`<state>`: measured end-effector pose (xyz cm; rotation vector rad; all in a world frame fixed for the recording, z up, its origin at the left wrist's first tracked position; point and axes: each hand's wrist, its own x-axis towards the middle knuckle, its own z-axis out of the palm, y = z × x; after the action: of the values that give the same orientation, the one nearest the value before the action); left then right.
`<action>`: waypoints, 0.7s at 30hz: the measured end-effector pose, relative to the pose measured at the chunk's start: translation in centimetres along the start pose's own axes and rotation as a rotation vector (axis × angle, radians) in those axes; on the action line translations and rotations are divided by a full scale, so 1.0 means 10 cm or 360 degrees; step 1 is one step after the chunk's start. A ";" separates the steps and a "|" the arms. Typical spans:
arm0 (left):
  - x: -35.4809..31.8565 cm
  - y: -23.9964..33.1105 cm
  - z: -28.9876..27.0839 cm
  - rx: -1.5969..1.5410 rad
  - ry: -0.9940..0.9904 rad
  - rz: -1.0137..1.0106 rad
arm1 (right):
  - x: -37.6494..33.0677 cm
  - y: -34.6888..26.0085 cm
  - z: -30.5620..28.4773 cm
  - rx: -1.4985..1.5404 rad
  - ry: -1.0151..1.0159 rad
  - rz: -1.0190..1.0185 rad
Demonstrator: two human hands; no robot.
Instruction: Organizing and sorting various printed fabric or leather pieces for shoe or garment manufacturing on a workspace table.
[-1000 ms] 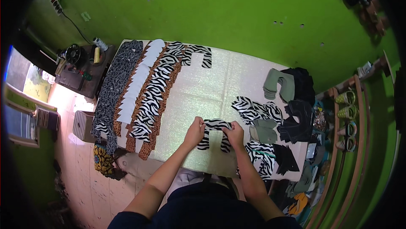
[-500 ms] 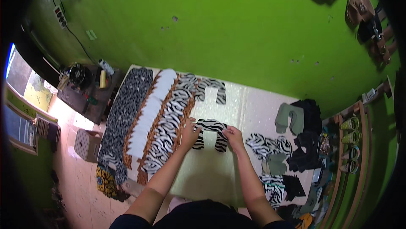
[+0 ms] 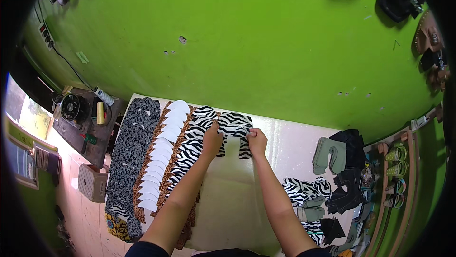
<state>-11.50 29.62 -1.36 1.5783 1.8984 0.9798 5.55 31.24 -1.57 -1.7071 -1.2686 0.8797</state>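
Between my hands is a U-shaped piece of zebra-print material, its two legs pointing toward me. My left hand pinches its left side, and my right hand has fingers closed on its right side. It is over or against another zebra piece at the far side of the table; whether they touch I cannot tell. Left of my left hand runs an overlapping row of zebra-print pieces. Beside that lie brown spotted pieces, a row of white rounded pieces and dark grey patterned pieces.
At the right lie grey-green U-shaped pieces, black pieces and a zebra-print pile. A wooden rack with shoes stands beyond. A dark side table and a plastic stool are at the left. The green wall rises behind.
Both hands have moved away from me with the zebra-print piece, up to the far piece at the end of the row. The view has shifted.
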 end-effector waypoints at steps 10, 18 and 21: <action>-0.05 0.02 0.01 0.0638 0.0297 0.0323 | -0.17 -0.13 0.10 -0.0902 0.0225 -0.0397; -0.78 0.41 0.13 0.0253 0.0023 0.0576 | -0.96 0.07 -0.60 -0.0655 0.0233 -0.0587; -1.29 0.64 0.26 0.0050 -0.0135 0.0640 | -1.52 0.16 -1.09 -0.0665 0.0320 -0.0607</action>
<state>-2.71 18.14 1.00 2.0358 1.5771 1.0242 12.00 14.06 2.57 -1.7250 -1.6439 0.2219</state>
